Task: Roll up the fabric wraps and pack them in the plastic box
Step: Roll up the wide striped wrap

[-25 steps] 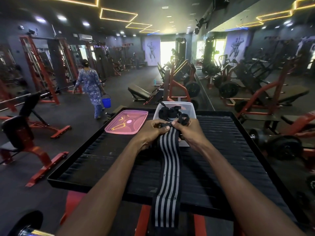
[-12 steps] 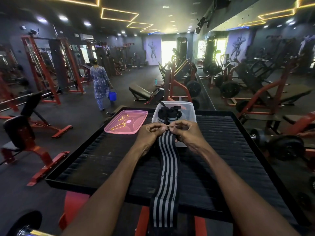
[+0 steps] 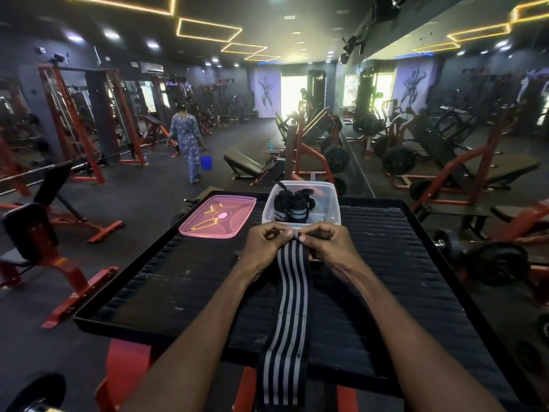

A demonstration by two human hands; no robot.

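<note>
A long black wrap [image 3: 292, 295] with grey stripes lies lengthwise down the middle of a black ribbed counter [image 3: 401, 278]. Its near end hangs over the front edge and is cut off by the bottom of the picture. Its far end is pinched between both hands: the left hand [image 3: 267, 245] and the right hand [image 3: 328, 245] sit close together, fingertips almost meeting, fingers curled around the edge of the fabric. The fingers cover that end, so how much of it is folded or rolled cannot be made out. Just beyond the hands stands a clear plastic box [image 3: 328, 191], open, with rolled wraps [image 3: 292, 206] inside, dark with pale stripes; their exact number is hard to tell. Left of the box, a pink lid [image 3: 218, 217] lies flat on the counter. Past the counter stretches a dim gym with red and black machines and weight plates. In the distance a person [image 3: 185, 144] in blue patterned clothes stands facing away, carrying a blue bucket [image 3: 206, 162].
</note>
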